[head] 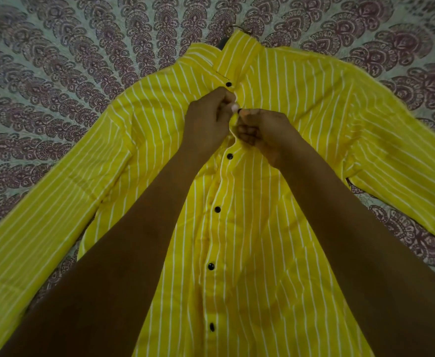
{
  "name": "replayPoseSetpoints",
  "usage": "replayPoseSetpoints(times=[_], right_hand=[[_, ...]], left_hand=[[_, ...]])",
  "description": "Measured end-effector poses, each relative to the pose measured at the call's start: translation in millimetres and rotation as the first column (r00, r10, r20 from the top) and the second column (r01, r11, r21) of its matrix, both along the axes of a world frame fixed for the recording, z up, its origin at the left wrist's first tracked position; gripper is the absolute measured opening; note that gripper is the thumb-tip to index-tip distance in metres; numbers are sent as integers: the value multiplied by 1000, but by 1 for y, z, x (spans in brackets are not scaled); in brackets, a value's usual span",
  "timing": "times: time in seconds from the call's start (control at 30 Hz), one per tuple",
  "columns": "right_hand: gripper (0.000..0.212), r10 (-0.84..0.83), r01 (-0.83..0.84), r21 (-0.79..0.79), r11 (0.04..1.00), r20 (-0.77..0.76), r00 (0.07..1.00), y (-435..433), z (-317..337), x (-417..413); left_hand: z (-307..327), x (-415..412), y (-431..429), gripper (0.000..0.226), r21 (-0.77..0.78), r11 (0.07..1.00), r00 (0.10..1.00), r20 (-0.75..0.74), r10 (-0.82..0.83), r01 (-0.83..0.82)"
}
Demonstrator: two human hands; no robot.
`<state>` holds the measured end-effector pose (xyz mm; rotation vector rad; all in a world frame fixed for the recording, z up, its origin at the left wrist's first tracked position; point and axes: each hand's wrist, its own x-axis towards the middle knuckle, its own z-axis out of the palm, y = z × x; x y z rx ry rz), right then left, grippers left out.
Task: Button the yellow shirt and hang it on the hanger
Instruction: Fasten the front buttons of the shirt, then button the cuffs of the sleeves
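While the yellow striped shirt (275, 202) is lying front-up on the patterned bedsheet (56, 60) with both sleeves spread, both hands are working at the placket just below the collar button (228, 84). The left hand (206, 122) is pinching the placket edge with curled fingers. The right hand (262, 132) is pinching a small black button (240, 111) at its fingertips. Four more black buttons are showing lower down the front. Part of a dark hanger (222, 44) is showing beside the collar.
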<state>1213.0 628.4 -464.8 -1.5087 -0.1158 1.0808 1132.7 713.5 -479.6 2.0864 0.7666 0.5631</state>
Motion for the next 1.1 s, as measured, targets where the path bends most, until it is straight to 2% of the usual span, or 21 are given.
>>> replayPoseSetpoints(times=[0.1,0.17,0.23,0.33,0.4,0.47,0.53,0.7,0.87,1.1], right_hand=[[14,44,-46,-21,999,-78,996,-3,4,4],[9,1,-3,-80,997,-28,1000,-3,2,1],[10,-14,40,-137,990,183,983,-3,-6,-2],[13,96,45,-252,967,518,850,-17,-17,-9],[27,163,24,-266,964,656,736,-38,-17,-21],[42,223,-17,-281,960,724,653,-63,-16,-38],[47,264,-28,-313,949,747,610,-93,-14,-55],[44,266,15,-341,940,761,591,-162,-2,-94],[42,234,86,-364,928,744,626,-220,34,-129],[40,115,253,-369,894,736,667,-302,86,-165]], left_hand=[[1,3,-3,24,222,974,996,-80,-33,50],[0,4,-7,22,202,979,996,-92,20,-1],[0,3,-12,15,76,992,991,-77,108,-103],[2,-5,-22,20,-20,978,975,-82,206,-209],[5,-16,-33,19,-47,977,973,-110,202,-208],[6,-30,-47,17,-57,980,975,-131,181,-189],[8,-48,-64,17,-58,983,978,-127,166,-174],[16,-97,-108,16,-118,980,976,-168,140,-161],[47,-135,-162,20,-162,982,977,-204,63,-97],[94,-162,-242,24,-199,976,961,-243,-133,84]])
